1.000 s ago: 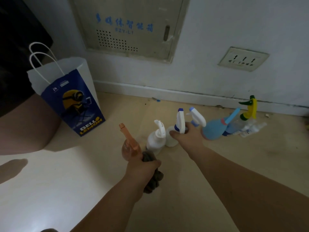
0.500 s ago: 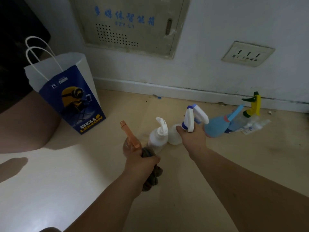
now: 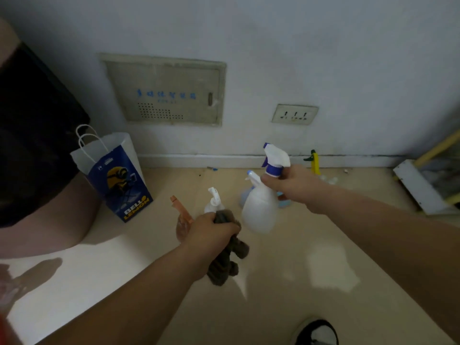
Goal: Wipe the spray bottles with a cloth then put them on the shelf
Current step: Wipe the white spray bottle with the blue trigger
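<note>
My right hand (image 3: 290, 184) grips the neck of a white spray bottle (image 3: 260, 211) with a white and blue trigger head, held up off the floor. My left hand (image 3: 210, 234) clutches a dark brown cloth (image 3: 227, 260) that hangs down beside it. Behind my left hand stand an orange-topped clear bottle (image 3: 183, 216) and a small white bottle (image 3: 213, 201) on the floor. A light blue bottle (image 3: 245, 195) is partly hidden behind the lifted one. A yellow and green sprayer (image 3: 314, 160) stands near the wall.
A blue and white paper bag (image 3: 117, 175) stands at the left by the wall. A white board and yellow frame (image 3: 420, 188) sit at the right edge. My shoe (image 3: 317, 332) shows at the bottom. A person's leg fills the left side.
My right hand has lifted the white bottle off the floor and drawn it toward the cloth. The view has pulled back and up. My left hand keeps holding the cloth.
</note>
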### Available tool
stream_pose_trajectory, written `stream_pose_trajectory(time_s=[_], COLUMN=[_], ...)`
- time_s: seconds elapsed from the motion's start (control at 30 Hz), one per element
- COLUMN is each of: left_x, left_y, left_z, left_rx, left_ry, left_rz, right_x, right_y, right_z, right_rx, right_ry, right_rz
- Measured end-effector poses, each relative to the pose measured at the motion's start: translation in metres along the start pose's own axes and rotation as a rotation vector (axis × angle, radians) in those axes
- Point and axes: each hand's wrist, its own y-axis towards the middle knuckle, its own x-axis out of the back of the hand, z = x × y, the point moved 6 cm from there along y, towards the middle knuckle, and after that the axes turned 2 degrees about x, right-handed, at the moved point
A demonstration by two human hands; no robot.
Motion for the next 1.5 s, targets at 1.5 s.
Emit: stream_pose_trajectory(time_s=[1.5], left_x=[0.005], left_y=[-0.106], left_z=[-0.085], left_rx=[-0.587], left_ry=[0.006], left_rz=[-0.042], right_x=[-0.005], right_y=[-0.081], right_z=[0.101], right_rx=[0.076], right_ry=[0.633], right_rz=[0.155])
